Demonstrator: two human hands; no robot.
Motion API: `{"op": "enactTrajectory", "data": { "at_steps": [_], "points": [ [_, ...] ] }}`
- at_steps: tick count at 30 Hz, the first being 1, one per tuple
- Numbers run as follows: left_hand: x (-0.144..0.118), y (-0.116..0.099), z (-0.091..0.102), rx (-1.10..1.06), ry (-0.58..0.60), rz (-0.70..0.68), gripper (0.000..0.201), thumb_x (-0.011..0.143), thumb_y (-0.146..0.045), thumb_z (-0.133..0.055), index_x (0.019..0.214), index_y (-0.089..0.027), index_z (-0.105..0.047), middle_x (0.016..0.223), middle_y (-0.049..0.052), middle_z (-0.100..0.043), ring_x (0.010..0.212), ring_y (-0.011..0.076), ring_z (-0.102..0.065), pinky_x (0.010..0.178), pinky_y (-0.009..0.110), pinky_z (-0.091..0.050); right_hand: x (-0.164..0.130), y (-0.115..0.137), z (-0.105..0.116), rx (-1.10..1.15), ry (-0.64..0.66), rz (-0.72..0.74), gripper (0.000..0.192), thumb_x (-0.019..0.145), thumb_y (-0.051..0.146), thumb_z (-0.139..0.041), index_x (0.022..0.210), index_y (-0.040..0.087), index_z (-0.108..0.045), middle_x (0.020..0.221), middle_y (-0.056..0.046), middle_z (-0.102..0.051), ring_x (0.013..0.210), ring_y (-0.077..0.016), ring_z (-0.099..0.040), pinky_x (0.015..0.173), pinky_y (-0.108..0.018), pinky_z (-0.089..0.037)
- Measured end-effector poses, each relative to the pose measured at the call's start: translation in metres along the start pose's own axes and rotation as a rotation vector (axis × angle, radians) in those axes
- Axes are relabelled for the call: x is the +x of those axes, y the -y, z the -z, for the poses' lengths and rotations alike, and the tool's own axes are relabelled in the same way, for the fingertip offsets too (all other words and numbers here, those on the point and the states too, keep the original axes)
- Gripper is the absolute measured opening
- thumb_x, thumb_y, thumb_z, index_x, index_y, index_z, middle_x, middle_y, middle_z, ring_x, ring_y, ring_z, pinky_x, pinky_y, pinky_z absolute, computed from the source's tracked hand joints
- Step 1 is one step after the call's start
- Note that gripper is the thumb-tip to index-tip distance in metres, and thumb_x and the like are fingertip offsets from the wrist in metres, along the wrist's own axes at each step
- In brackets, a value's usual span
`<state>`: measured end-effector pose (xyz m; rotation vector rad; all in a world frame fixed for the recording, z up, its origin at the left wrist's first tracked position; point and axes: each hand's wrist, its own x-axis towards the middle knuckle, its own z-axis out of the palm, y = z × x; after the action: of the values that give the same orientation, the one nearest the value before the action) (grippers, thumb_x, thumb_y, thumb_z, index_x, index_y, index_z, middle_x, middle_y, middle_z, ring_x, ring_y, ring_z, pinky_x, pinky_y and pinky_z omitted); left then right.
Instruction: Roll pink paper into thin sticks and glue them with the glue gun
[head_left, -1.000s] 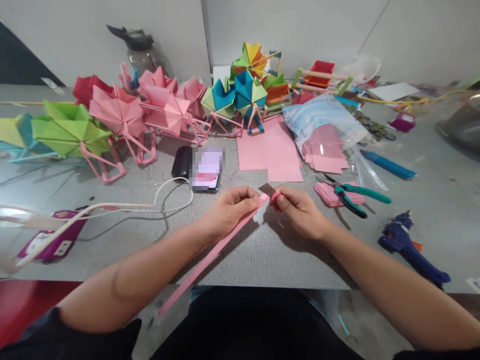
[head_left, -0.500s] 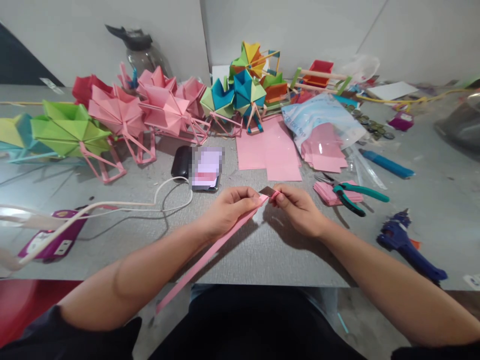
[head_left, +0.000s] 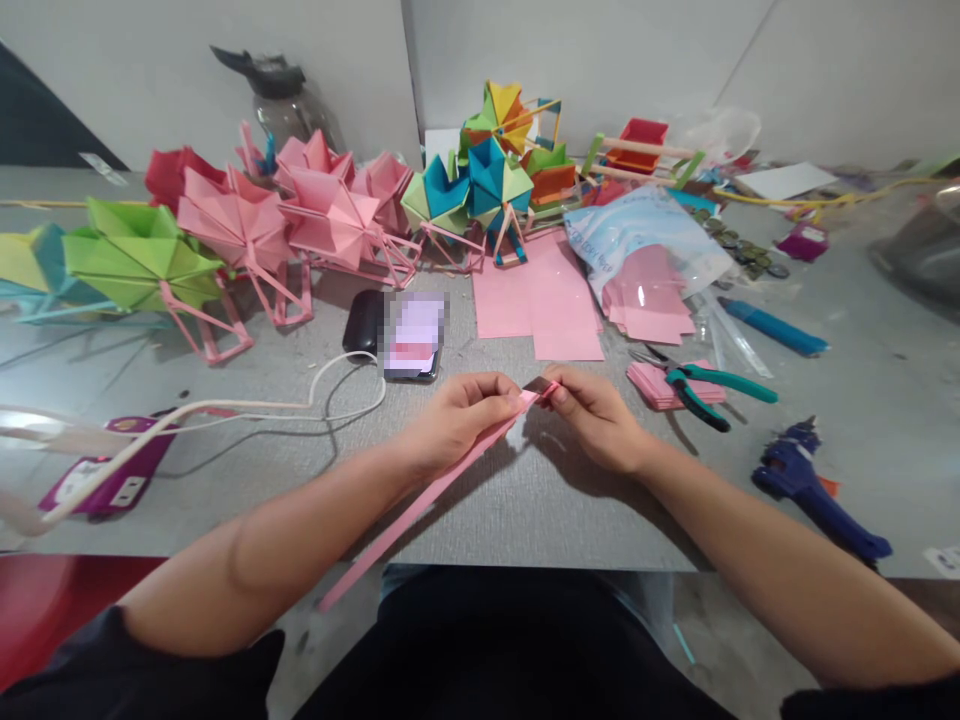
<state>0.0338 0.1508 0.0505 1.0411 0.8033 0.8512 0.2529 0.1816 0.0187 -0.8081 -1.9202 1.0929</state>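
The pink paper strip (head_left: 427,495) is looking thin, flat and matt between the fingers of the left hand (head_left: 457,420) and the right hand (head_left: 592,415). Under the fingers, the grey table (head_left: 525,510) is showing a rough, woven-looking top. Just right of the fingers, the pliers (head_left: 697,390) are wearing smooth green plastic grips. Further right, the blue glue gun (head_left: 814,490) is shining like hard plastic. Beyond the fingers, the pink paper sheets (head_left: 544,300) are gleaming a little, and the clear plastic bag (head_left: 645,250) is looking glossy and crinkly.
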Motion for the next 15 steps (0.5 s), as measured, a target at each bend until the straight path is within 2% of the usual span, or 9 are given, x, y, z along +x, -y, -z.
{"op": "enactTrajectory", "data": {
  "at_steps": [8,15],
  "points": [
    [-0.0012,0.0010,-0.0042,0.018,0.018,-0.022,0.034,0.090,-0.044,-0.075,0.077,-0.018,-0.056,0.059,-0.007,-0.047,0.051,0.0067,-0.037,0.051,0.024,-0.025,-0.0020,0.0007,-0.0040,0.016,0.008,0.029,0.035,0.109,0.052,-0.049,0.094,0.025,-0.065,0.085,-0.003,-0.062,0.079,-0.0193,-0.057,0.075,-0.036,-0.044],
    [-0.0010,-0.0024,-0.0064,-0.066,0.029,-0.093,0.033,0.087,-0.040,-0.078,0.076,-0.019,-0.054,0.057,-0.008,-0.048,0.050,0.0064,-0.038,0.051,0.024,-0.028,-0.0014,-0.0012,-0.0047,0.029,0.036,0.011,0.034,0.109,0.052,-0.049,0.095,0.025,-0.065,0.088,-0.004,-0.064,0.081,-0.0198,-0.058,0.076,-0.037,-0.045]
  ]
}}
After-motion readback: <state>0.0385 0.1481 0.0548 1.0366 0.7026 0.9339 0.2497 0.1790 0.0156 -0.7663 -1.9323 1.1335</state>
